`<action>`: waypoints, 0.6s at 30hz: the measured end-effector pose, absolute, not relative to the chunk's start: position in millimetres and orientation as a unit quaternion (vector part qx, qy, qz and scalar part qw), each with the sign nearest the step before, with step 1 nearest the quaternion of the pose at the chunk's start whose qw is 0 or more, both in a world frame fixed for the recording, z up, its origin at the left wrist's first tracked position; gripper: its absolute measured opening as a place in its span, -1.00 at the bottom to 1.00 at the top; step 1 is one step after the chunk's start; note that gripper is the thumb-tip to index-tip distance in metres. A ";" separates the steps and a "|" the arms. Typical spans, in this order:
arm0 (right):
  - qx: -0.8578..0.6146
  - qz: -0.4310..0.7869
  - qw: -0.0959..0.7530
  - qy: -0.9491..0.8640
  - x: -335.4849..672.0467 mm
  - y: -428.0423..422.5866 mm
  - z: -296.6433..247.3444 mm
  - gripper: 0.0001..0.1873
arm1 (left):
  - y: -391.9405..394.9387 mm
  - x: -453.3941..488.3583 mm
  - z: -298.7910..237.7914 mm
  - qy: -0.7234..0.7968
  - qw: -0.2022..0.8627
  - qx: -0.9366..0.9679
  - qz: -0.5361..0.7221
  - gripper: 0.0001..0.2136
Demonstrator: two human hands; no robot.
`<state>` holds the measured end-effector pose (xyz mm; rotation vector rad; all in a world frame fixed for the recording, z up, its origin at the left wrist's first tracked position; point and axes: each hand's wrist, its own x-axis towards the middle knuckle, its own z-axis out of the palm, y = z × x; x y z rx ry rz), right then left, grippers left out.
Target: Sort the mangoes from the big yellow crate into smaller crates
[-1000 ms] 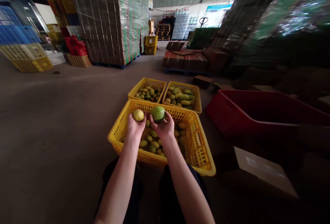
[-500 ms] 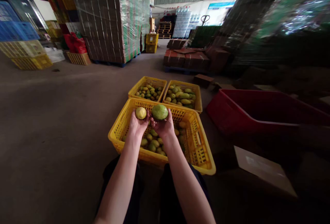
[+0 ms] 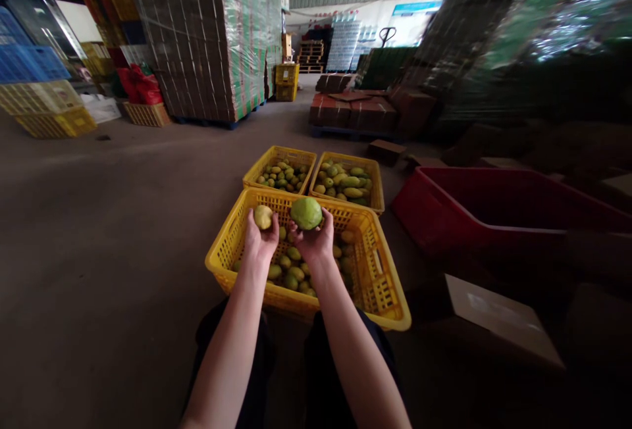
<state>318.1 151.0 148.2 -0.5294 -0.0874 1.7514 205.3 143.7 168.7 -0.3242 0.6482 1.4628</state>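
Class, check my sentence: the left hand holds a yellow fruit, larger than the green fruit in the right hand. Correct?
The size is wrong: in the head view, the left hand holds a yellow fruit smaller than the green fruit in the right hand.

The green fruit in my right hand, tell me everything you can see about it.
The green fruit is rounded and slightly uneven, with mottled green skin that catches some light on top. It looks whole, with no cut on the visible side; its underside is partly hidden. It rests on the fingers of the right hand, above the large front yellow crate, apart from the smaller yellow fruit. I can't tell its kind.
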 end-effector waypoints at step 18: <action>-0.128 0.734 0.666 -0.024 321.1 148.6 146.6 -0.83 | 136.3 204.0 173.2 0.102 0.693 -0.086 0.708 -0.73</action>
